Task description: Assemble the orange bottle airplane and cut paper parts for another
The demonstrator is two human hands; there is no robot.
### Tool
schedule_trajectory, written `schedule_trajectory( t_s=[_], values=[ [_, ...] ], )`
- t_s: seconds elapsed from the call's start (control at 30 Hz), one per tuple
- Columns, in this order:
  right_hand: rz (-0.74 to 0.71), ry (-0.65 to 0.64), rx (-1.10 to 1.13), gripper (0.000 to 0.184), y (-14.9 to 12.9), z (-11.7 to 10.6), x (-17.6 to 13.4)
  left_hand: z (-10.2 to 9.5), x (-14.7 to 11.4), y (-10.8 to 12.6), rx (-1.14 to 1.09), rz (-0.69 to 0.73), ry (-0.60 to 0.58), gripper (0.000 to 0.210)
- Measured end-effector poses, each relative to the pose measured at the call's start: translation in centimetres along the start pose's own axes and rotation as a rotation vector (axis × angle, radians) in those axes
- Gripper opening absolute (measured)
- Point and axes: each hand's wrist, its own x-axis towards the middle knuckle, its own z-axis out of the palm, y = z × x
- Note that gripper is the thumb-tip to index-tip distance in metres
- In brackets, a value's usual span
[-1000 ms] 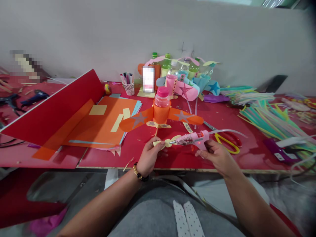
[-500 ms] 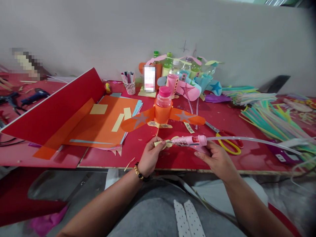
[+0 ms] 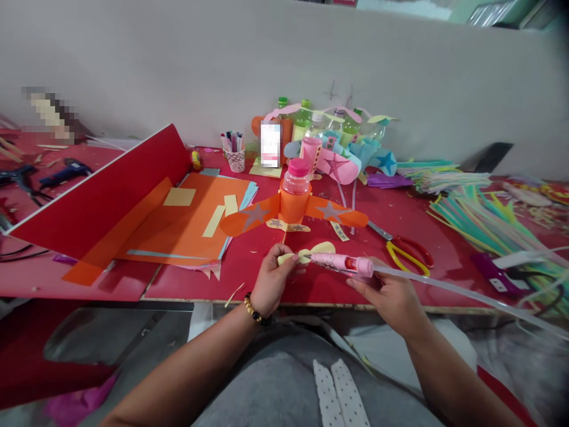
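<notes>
Pinched a pale-yellow, propeller-shaped paper piece (image 3: 324, 251) by one blade in closed fingers of the left hand (image 3: 272, 276) over the red desk (image 3: 391, 203), curled the right hand (image 3: 396, 292) round a pink patterned plastic glue gun (image 3: 338, 262), and judged the piece light, easily creased, best held blade-end.

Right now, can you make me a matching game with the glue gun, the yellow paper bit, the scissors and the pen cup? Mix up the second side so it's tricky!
Column one
1. glue gun
2. yellow paper bit
3. scissors
4. pen cup

Column two
A. lying on the red table, yellow and red at one end
B. pinched in the left hand
C. standing upright, farther back than the orange-winged bottle
D. pink, held in the right hand

Right pairs: 1-D, 2-B, 3-A, 4-C
</notes>
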Motion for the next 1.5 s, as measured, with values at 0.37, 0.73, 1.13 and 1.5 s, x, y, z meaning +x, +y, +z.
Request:
schedule_trajectory(
  t_s=[0.37, 0.73, 1.13, 1.5],
  values=[
    [-0.065, -0.035, 0.022, 0.022, -0.1, 0.3, -0.1, 0.2, -0.2, -0.3, 0.044, 0.02, 0.061, 0.033],
    [-0.044, -0.022, 0.06, 0.025, -0.1, 0.7, 0.0, 0.4, -0.2, 0.0, 0.057, 0.008, 0.071, 0.033],
    [-0.018, -0.002, 0.098, 0.026, -0.1, -0.1, -0.2, 0.2, -0.2, -0.1, -0.008, -0.004, 0.072, 0.038],
    [-0.026, 0.023, 0.13, 0.023, -0.2, 0.3, 0.3, 0.1, -0.2, -0.2, 0.033, 0.0, 0.026, 0.033]
  ],
)
